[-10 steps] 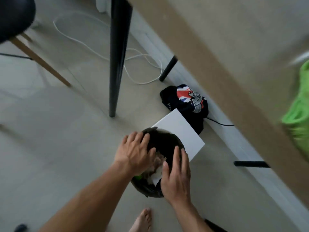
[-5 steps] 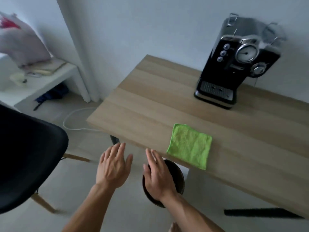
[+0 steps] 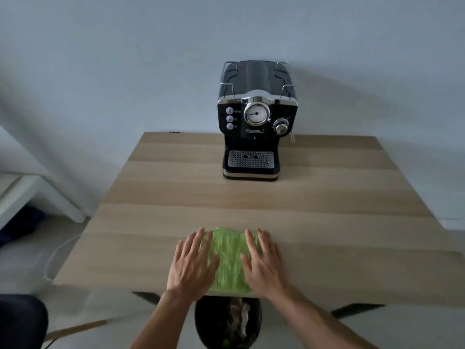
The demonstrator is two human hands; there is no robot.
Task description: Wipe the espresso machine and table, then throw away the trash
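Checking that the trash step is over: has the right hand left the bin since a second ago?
Yes. The right hand has gone from the bin up onto the green cloth on the table.

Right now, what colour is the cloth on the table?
The square fabric cloth is bright green; head view.

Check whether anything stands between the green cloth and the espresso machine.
Nothing visible: only bare table separates the green cloth from the espresso machine. The left hand and right hand lie flat on it.
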